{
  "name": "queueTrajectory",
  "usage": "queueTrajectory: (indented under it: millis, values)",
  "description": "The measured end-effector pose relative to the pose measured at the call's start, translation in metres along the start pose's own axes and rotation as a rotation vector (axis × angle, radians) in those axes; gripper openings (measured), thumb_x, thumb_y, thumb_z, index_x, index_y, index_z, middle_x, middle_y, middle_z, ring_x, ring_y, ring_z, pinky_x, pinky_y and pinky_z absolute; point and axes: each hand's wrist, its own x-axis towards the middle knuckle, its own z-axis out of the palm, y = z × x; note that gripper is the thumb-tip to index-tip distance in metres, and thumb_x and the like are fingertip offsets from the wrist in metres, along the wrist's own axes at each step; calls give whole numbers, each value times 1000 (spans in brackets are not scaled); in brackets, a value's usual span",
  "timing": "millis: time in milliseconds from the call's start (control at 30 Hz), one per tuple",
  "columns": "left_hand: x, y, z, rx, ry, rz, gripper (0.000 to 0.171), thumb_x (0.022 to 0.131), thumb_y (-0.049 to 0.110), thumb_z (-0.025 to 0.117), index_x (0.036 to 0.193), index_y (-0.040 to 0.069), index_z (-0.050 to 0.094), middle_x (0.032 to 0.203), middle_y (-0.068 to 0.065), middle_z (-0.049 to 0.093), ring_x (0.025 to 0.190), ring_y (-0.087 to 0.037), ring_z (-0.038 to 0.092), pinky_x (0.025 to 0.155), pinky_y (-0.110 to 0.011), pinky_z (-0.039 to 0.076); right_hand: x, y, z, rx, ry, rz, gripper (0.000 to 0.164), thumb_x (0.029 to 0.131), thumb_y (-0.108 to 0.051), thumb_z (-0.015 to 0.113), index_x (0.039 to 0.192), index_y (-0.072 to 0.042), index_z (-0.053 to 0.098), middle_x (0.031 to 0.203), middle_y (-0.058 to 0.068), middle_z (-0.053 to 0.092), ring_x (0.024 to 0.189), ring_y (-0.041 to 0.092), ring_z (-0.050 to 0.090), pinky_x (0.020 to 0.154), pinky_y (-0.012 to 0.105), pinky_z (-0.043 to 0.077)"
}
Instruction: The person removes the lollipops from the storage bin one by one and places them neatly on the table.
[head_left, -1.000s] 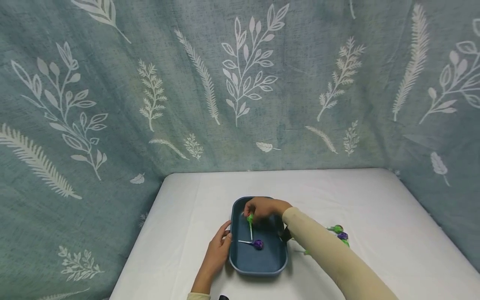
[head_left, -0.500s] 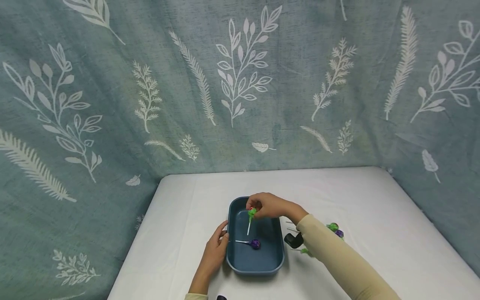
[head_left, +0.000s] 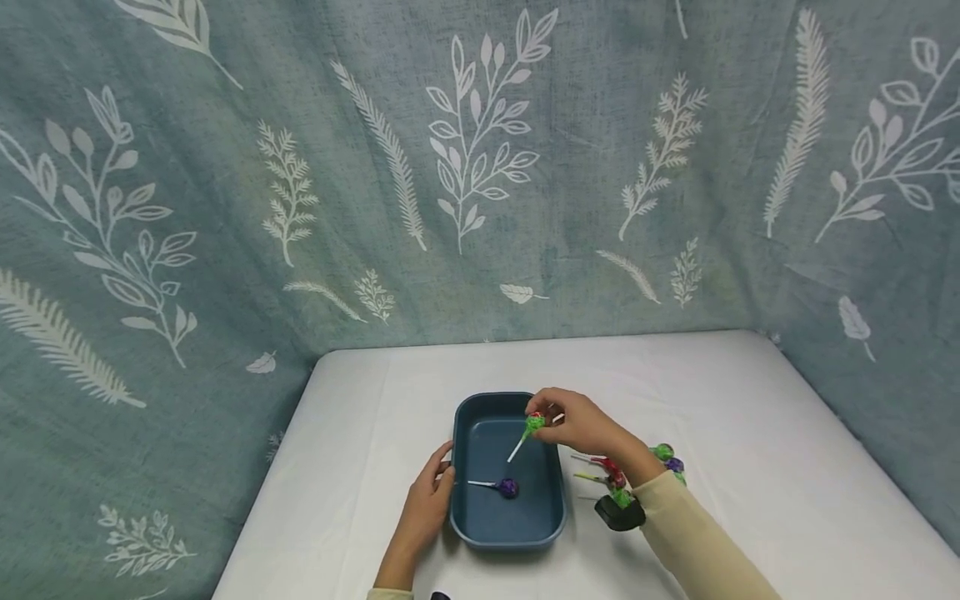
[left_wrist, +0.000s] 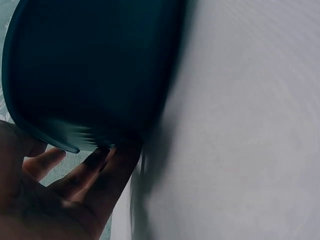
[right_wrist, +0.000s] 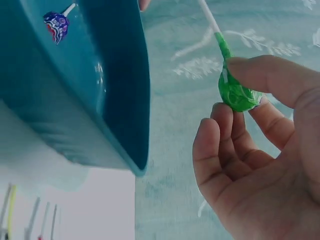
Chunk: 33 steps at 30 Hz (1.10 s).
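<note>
A green-wrapped lollipop (head_left: 536, 423) is pinched by its candy end between thumb and fingers of my right hand (head_left: 581, 421), over the right side of the blue tray (head_left: 508, 547). Its white stick points down and left in the head view. The right wrist view shows the thumb on the green wrapper (right_wrist: 237, 95). Inside the tray lies a purple lollipop (head_left: 507, 488), stick to the left. My left hand (head_left: 429, 504) rests against the tray's left side, and the left wrist view has its mostly straight fingers (left_wrist: 117, 170) touching the outer wall.
Several more lollipops lie right of the tray on the white tabletop (head_left: 360, 433), among them a red one (head_left: 615, 473) and a purple one (head_left: 675, 465), partly behind my right arm. A leaf-patterned curtain (head_left: 420, 308) hangs behind and beside the table.
My right hand has lifted the green lollipop from low in the tray and carried it right, toward the tray's right rim. The left hand stays at the tray's left side.
</note>
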Motion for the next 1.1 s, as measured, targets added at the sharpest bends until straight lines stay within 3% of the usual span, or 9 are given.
queueTrajectory:
  millis: [467,733,1000,1100]
  values:
    - [0,-1,1,5,3,-23,44,110,21,44,153,14,45,130,-19,62,110,-29,68,97,-54,48,-67,8,-3,28,269,121,29,89,-10,77,115,-10,66,106,3,64,85,17,66,72,32,56]
    - [-1,0,3,-2,-6,-34,44,110,22,44,153,13,44,131,-20,62,112,-31,67,97,-54,48,-103,22,-23,-48,428,203,30,90,-12,78,117,-7,65,108,6,67,92,14,65,80,29,56]
    - [-1,1,1,-1,-6,-26,44,110,19,44,153,13,45,130,-20,62,112,-32,67,97,-54,48,-130,30,-37,-118,493,324,34,92,-19,77,120,-6,64,117,13,65,100,23,65,81,27,53]
    - [-1,2,1,6,-7,-23,44,110,20,44,153,12,44,130,-21,62,113,-33,67,97,-55,48,-137,34,-36,-115,507,396,38,92,-20,78,122,-3,63,117,17,65,103,32,65,81,35,55]
